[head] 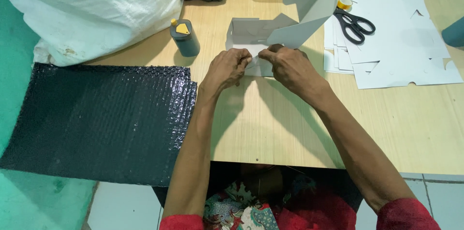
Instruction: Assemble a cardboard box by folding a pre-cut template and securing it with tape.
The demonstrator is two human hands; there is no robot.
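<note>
Our left hand (227, 67) and right hand (286, 66) pinch the near flap of a half-folded grey cardboard box (285, 29) between closed fingertips on the pale wooden table (270, 123).

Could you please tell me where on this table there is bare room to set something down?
Bare wood lies on the table between the forearms, from the hands to the near edge, and right of the right arm below the white card stack. Bubble wrap covers the left; the far edge is crowded.
</note>
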